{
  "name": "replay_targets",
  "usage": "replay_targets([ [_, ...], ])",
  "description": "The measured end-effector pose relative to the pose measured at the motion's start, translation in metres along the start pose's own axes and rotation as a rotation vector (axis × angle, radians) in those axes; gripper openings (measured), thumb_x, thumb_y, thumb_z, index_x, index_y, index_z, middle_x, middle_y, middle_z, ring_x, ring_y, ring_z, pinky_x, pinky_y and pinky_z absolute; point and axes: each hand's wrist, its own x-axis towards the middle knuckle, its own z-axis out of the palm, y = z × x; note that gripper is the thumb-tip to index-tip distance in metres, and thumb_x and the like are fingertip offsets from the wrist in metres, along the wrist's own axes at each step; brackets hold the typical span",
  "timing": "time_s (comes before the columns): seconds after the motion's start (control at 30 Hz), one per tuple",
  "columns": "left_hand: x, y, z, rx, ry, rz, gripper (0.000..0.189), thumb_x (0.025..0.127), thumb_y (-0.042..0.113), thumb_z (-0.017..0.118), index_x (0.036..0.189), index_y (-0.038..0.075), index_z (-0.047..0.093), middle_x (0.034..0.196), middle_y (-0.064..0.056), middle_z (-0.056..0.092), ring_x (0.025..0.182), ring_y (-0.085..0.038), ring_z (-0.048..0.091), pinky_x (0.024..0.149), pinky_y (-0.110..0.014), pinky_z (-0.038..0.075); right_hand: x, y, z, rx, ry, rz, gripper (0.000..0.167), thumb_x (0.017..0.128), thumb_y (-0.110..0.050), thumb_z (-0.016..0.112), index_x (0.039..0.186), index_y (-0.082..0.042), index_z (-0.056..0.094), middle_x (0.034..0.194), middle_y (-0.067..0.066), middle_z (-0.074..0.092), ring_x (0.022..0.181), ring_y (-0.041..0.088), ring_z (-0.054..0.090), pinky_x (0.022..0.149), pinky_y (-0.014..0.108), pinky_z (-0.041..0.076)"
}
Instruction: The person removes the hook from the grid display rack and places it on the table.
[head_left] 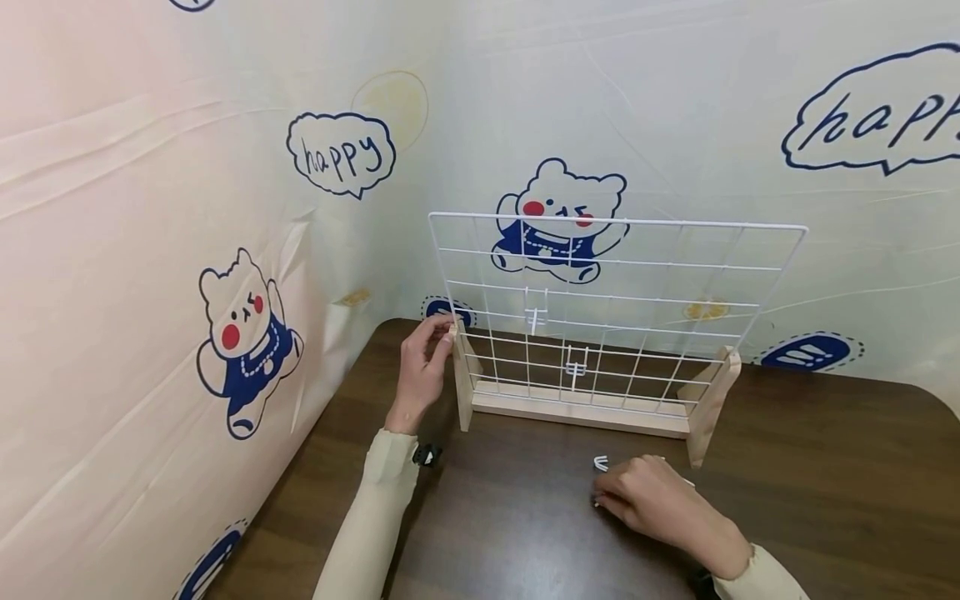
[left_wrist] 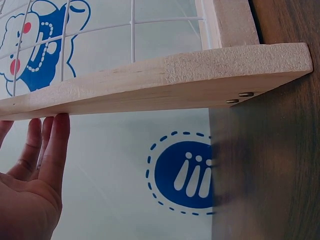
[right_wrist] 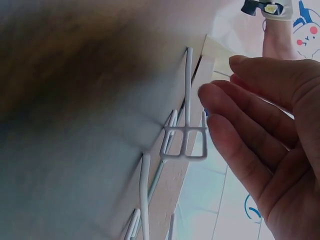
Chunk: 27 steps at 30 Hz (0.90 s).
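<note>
A white wire grid [head_left: 637, 300] stands in a wooden base with two side supports. My left hand [head_left: 422, 367] is at the top of the left wooden support [head_left: 462, 387]. In the left wrist view, its straight fingers [left_wrist: 56, 145] touch the support's outer face. Low over the table, my right hand [head_left: 656, 500] is beside a white wire hook [right_wrist: 184, 145]. Its loosely bent fingers [right_wrist: 240, 150] are at one prong, with no pinch on it visible. More white hook pieces [right_wrist: 145, 195] lie close by, partly hidden by the hand in the head view.
Two white hooks hang on the grid, an upper one [head_left: 536, 318] and a lower one [head_left: 575, 368]. The brown table [head_left: 510, 517] extends around the rack. A printed cloth [head_left: 337, 250] stands behind and to the left.
</note>
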Motion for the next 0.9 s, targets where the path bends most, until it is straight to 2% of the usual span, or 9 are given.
replay_targets([
  [0.1, 0.000, 0.001, -0.001, 0.001, -0.002, 0.005, 0.024, 0.099, -0.006, 0.055, 0.118, -0.013, 0.068, 0.104, -0.030, 0.071, 0.091, -0.024, 0.063, 0.075, -0.006, 0.047, 0.001, 0.000, 0.001, 0.010, 0.030, -0.016, 0.037, 0.080, -0.014, 0.086, 0.069, -0.029, 0.054, 0.062, -0.023, 0.050, 0.056, -0.014, 0.034, 0.051, 0.012, 0.031],
  [0.23, 0.000, 0.002, -0.001, 0.001, -0.011, -0.006, 0.024, 0.099, -0.005, 0.054, 0.118, -0.013, 0.067, 0.104, -0.030, 0.070, 0.090, -0.024, 0.062, 0.075, -0.006, 0.047, 0.003, 0.000, 0.000, 0.018, 0.132, -0.078, 0.027, 0.077, -0.012, 0.087, 0.077, -0.026, 0.065, 0.067, -0.020, 0.058, 0.059, -0.013, 0.045, 0.052, 0.013, 0.038],
  [0.3, 0.000, 0.002, -0.001, 0.001, -0.013, -0.010, 0.024, 0.100, -0.005, 0.054, 0.118, -0.013, 0.067, 0.105, -0.029, 0.070, 0.090, -0.023, 0.062, 0.075, -0.006, 0.047, 0.005, -0.001, 0.000, 0.023, 0.201, -0.115, 0.019, 0.081, -0.013, 0.085, 0.082, -0.023, 0.069, 0.071, -0.018, 0.062, 0.060, -0.012, 0.050, 0.054, 0.013, 0.043],
  [0.37, 0.000, 0.001, 0.000, -0.001, -0.012, -0.011, 0.024, 0.100, -0.005, 0.054, 0.118, -0.013, 0.067, 0.105, -0.030, 0.070, 0.090, -0.022, 0.062, 0.075, -0.007, 0.047, 0.006, -0.001, -0.001, 0.034, 0.257, -0.138, 0.011, 0.091, -0.017, 0.078, 0.084, -0.021, 0.071, 0.072, -0.016, 0.065, 0.061, -0.011, 0.052, 0.055, 0.012, 0.045],
  [0.47, 0.000, 0.001, 0.000, -0.006, -0.009, -0.013, 0.023, 0.100, -0.005, 0.055, 0.117, -0.013, 0.067, 0.104, -0.030, 0.070, 0.090, -0.020, 0.061, 0.075, -0.007, 0.047, 0.009, -0.002, -0.004, 0.052, 0.287, -0.131, 0.024, 0.105, -0.029, 0.061, 0.086, -0.020, 0.073, 0.073, -0.015, 0.066, 0.061, -0.012, 0.052, 0.056, 0.010, 0.044],
  [0.57, 0.000, 0.000, 0.000, -0.008, -0.009, -0.023, 0.023, 0.099, -0.005, 0.055, 0.117, -0.013, 0.068, 0.104, -0.030, 0.070, 0.090, -0.017, 0.061, 0.074, -0.007, 0.047, 0.010, -0.004, -0.006, 0.061, 0.278, -0.103, 0.035, 0.108, -0.036, 0.052, 0.087, -0.019, 0.074, 0.072, -0.015, 0.065, 0.061, -0.013, 0.051, 0.056, 0.008, 0.043],
  [0.7, -0.001, -0.001, -0.001, -0.008, -0.012, -0.035, 0.023, 0.100, -0.005, 0.055, 0.118, -0.012, 0.068, 0.105, -0.029, 0.070, 0.090, -0.014, 0.060, 0.074, -0.008, 0.048, 0.012, -0.004, -0.008, 0.069, 0.278, -0.103, 0.034, 0.108, -0.035, 0.054, 0.087, -0.018, 0.075, 0.072, -0.014, 0.066, 0.060, -0.011, 0.052, 0.056, 0.007, 0.043],
  [0.9, -0.001, -0.001, 0.000, -0.018, -0.011, -0.045, 0.024, 0.100, -0.004, 0.055, 0.119, -0.012, 0.068, 0.106, -0.029, 0.070, 0.092, -0.014, 0.060, 0.075, -0.008, 0.048, 0.020, -0.004, -0.015, 0.057, 0.325, -0.131, 0.036, 0.108, -0.033, 0.053, 0.086, -0.016, 0.076, 0.072, -0.012, 0.068, 0.058, -0.010, 0.053, 0.054, 0.007, 0.043],
])
